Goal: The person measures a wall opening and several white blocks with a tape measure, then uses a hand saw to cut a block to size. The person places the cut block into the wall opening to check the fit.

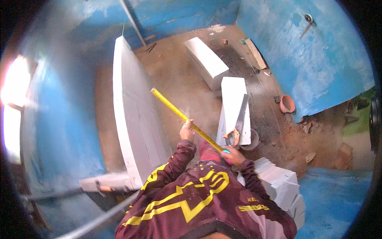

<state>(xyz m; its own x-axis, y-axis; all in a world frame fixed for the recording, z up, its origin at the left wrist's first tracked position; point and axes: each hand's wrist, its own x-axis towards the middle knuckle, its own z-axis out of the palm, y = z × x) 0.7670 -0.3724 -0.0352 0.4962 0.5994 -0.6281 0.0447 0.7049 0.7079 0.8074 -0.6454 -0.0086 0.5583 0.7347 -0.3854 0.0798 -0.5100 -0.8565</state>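
Note:
A yellow tape measure blade stretches diagonally in front of me, its end near the white block wall. My left hand grips the blade around its middle. In my right hand is the tape's case, mostly covered by the fingers, with a turquoise part showing. Beyond the right hand, a handsaw with an orange and black handle lies on a white block. Another long white block rests on the floor farther off.
White blocks are stacked at my right side. A bucket stands beside the sawn block, and an orange bucket is by the blue wall. Rubble lies at right. A metal pole crosses the lower left.

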